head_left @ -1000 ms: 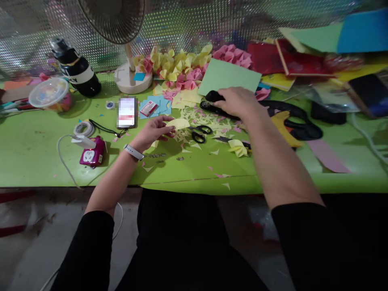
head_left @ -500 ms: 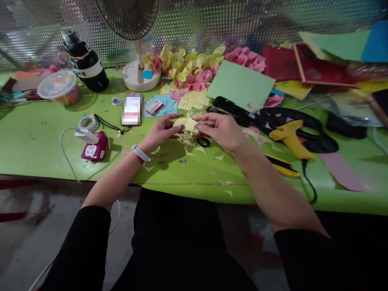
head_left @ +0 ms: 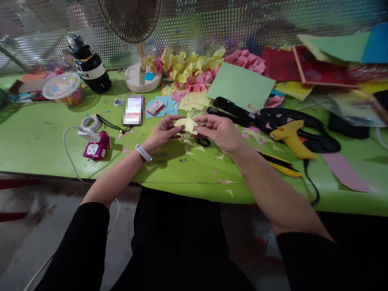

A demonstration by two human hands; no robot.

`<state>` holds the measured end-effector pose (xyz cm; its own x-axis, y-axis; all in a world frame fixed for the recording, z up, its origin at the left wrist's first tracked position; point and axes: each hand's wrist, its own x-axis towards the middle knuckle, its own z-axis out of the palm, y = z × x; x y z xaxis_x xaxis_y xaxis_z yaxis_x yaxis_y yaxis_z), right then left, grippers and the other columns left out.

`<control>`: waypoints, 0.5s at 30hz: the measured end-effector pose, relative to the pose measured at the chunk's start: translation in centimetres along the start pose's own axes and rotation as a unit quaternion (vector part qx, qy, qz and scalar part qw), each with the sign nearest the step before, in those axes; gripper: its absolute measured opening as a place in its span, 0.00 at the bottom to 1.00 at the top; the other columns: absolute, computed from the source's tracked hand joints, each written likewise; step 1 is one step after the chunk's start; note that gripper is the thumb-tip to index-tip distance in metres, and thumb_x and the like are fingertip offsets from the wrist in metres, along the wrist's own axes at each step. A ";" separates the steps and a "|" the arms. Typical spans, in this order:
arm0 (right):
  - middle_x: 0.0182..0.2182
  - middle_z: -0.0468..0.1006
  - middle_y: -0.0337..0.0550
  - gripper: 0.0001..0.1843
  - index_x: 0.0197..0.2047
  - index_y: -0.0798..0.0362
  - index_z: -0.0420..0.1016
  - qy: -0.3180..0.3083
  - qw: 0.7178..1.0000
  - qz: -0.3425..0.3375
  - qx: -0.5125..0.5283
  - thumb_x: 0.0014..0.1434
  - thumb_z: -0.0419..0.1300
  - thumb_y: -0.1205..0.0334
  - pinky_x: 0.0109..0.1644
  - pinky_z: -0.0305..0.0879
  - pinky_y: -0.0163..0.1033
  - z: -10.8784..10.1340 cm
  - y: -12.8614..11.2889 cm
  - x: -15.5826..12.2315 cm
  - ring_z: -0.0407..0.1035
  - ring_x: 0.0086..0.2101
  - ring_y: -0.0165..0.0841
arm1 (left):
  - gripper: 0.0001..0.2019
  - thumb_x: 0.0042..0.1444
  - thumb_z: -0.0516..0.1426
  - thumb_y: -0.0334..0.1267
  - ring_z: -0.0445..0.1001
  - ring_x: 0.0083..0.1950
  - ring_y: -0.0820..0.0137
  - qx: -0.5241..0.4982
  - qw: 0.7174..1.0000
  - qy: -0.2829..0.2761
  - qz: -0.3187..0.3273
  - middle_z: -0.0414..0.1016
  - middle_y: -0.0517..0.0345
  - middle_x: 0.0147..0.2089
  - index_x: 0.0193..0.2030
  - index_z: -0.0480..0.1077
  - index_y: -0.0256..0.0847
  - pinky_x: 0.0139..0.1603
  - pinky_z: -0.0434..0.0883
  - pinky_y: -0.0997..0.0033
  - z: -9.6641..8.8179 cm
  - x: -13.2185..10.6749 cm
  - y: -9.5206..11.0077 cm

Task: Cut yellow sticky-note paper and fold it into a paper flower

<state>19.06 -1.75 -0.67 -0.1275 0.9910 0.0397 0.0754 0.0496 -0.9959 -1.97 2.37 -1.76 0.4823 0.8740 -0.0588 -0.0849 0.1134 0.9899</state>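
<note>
A pale-yellow paper cutout (head_left: 189, 125), long axis left-to-right, is finger-pinched at opposite ends by left hand (head_left: 162, 131) and right hand (head_left: 223, 132).

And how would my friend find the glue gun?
On the green table, look right of the right hand to the big black loop. Overlapping it is the yellow glue gun: pistol-shaped with a cord, unlike the straight yellow tool nearby.

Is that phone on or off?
On: the phone has a bright, whitish screen, though blurring hides what it shows.
</note>
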 end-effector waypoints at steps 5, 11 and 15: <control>0.36 0.84 0.43 0.20 0.47 0.51 0.81 -0.013 1.000 0.015 0.002 0.52 0.72 0.53 0.46 0.81 0.47 -0.2 0.0 0.1 0.79 0.34 0.35 | 0.15 0.61 0.62 0.33 0.79 0.40 0.76 0.016 1.000 -0.001 0.005 0.81 0.52 0.48 0.55 0.70 0.40 0.42 0.75 0.75 0.0 0.1 -0.1; 0.35 0.84 0.42 0.21 0.46 0.50 0.82 -0.009 1.000 0.021 0.001 0.50 0.73 0.51 0.45 0.81 0.48 -0.2 0.1 0.3 0.79 0.33 0.35 | 0.16 0.60 0.63 0.32 0.79 0.41 0.75 0.008 1.000 0.001 -0.006 0.81 0.53 0.47 0.55 0.70 0.40 0.43 0.75 0.72 0.0 0.1 0.0; 0.35 0.83 0.43 0.21 0.47 0.50 0.81 -0.019 1.000 0.017 0.002 0.52 0.72 0.51 0.46 0.80 0.48 -0.4 0.2 0.3 0.79 0.35 0.35 | 0.15 0.61 0.62 0.33 0.79 0.41 0.74 0.009 1.000 0.002 -0.009 0.81 0.53 0.48 0.55 0.70 0.41 0.43 0.75 0.72 0.1 0.0 -0.1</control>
<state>19.39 -1.38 -0.88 -0.1619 0.9868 0.0021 0.0758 0.0146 -0.9970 -1.92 2.34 -1.82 0.4795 0.8741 -0.0771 -0.0607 0.1207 0.9908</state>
